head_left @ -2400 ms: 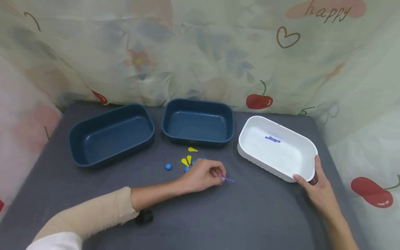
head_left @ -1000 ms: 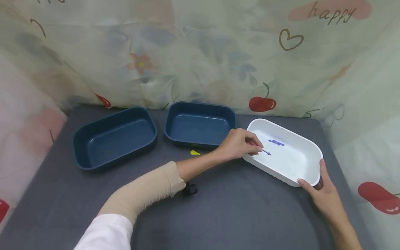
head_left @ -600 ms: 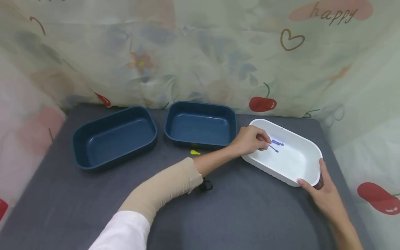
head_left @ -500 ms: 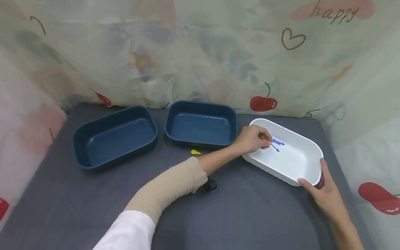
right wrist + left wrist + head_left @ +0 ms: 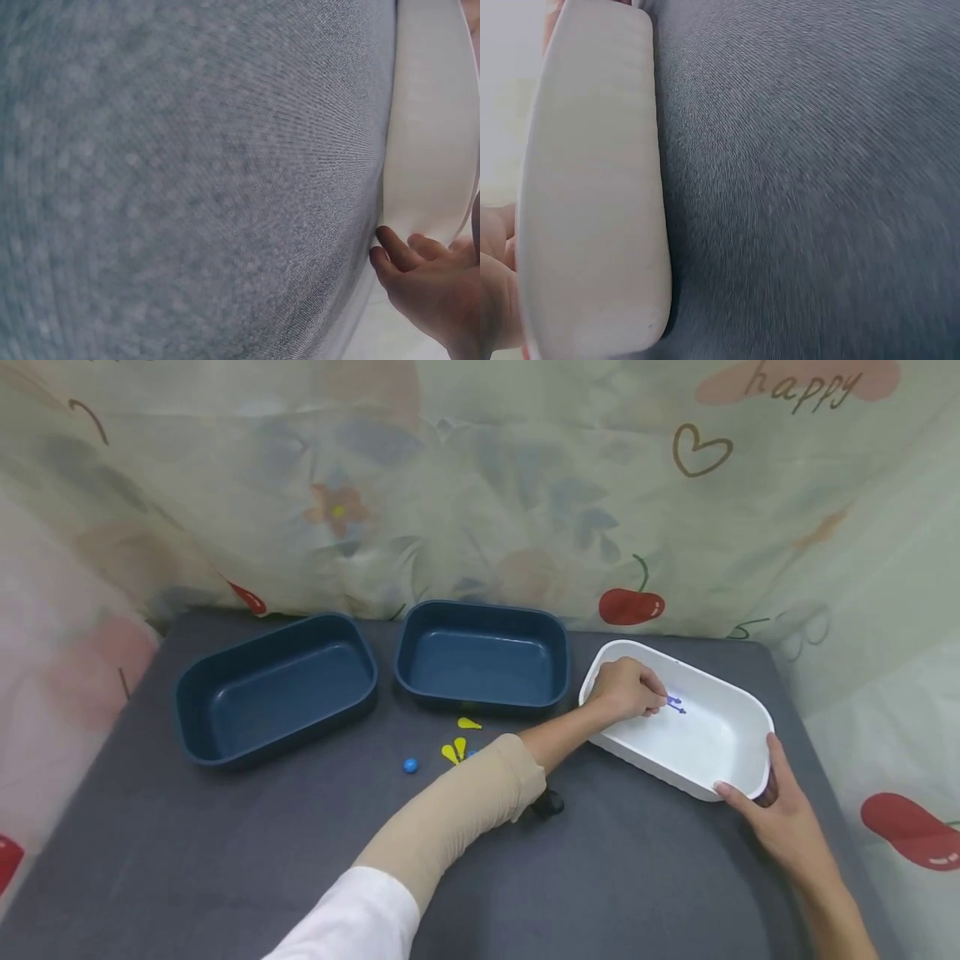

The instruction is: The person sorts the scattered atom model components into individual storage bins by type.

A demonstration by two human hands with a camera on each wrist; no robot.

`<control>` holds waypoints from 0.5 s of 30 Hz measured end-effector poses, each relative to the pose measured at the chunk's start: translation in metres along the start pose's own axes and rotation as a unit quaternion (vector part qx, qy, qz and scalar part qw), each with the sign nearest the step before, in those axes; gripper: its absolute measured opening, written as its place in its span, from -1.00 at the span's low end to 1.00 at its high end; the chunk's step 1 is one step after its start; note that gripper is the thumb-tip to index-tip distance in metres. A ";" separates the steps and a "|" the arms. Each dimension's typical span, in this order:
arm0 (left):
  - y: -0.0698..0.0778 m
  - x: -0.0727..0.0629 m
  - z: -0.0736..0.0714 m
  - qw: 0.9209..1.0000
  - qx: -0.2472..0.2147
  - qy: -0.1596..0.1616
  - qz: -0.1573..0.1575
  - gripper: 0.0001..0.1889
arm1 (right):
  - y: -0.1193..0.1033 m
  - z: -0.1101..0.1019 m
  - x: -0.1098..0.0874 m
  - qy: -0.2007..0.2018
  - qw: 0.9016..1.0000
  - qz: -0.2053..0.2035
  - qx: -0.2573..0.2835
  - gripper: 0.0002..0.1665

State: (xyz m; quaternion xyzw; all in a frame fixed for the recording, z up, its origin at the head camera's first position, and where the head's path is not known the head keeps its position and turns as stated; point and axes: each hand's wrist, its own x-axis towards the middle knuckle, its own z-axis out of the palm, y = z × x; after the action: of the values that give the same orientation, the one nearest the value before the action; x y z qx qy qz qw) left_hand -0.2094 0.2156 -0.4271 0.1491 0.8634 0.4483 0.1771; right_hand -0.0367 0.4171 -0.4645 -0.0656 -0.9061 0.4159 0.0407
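Sleeve cloth [image 5: 450, 810] of beige colour crosses the middle of my head view and hides some of the grey table [image 5: 247, 843]. I see yellow pieces [image 5: 468, 723] and one whole blue ball [image 5: 410, 765], but of another blue thing [image 5: 472, 752] only a bit shows at the sleeve's edge. Under the cuff is a black object [image 5: 550, 802], partly covered, and I cannot tell what it is. The left hand [image 5: 628, 689] reaches into the white tray [image 5: 720, 727] over its near side, with fingers bent. Thumb and fingers make a narrow pinch on one purple stick [image 5: 677, 708], whose near end the fingertips hide from me. Its free end is inside the tray, close to other purple pieces [image 5: 673, 699]; how many these are, I cannot count. The right hand [image 5: 783, 810] grips the right end of the tray, thumb at the rim and other fingers along the outside, partly hidden. My left wrist view shows mainly the tray's outer wall, with fingers cut off at the left border. In my right wrist view the hand is also cut off, and much of the table is blurred.
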 end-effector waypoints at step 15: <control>-0.001 0.020 0.020 0.987 0.091 0.058 -0.123 -0.90 | 0.002 0.002 -0.001 0.015 1.000 0.005 -0.021 0.23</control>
State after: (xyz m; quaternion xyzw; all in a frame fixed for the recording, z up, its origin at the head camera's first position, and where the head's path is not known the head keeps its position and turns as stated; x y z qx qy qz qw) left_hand -0.2186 0.2385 -0.4422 0.0312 0.9211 0.3507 0.1664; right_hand -0.0355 0.4169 -0.4673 -0.0774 -0.9137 0.3956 0.0506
